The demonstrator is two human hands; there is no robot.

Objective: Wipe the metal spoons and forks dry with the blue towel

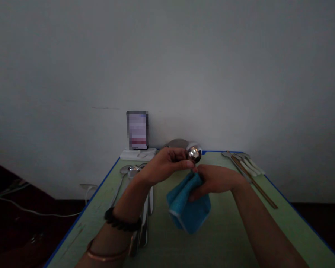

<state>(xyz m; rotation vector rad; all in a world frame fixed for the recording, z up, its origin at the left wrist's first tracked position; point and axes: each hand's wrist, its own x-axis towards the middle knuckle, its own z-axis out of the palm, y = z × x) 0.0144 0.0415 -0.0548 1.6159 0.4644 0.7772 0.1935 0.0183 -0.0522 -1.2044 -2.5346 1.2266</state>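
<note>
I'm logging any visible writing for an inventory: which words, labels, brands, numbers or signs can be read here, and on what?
None can be read.
Upright screen: pixelated; nothing on it is legible.
Blue cloth: no lettering shows.
Round metal utensil: only reflections show, no legible mark.
Cutlery on the left and chopsticks: too small and dim to tell whether they carry marks.

No text, label, brand, number or sign is legible; the screen of the upright phone [137, 129] is pixelated beyond reading.
</note>
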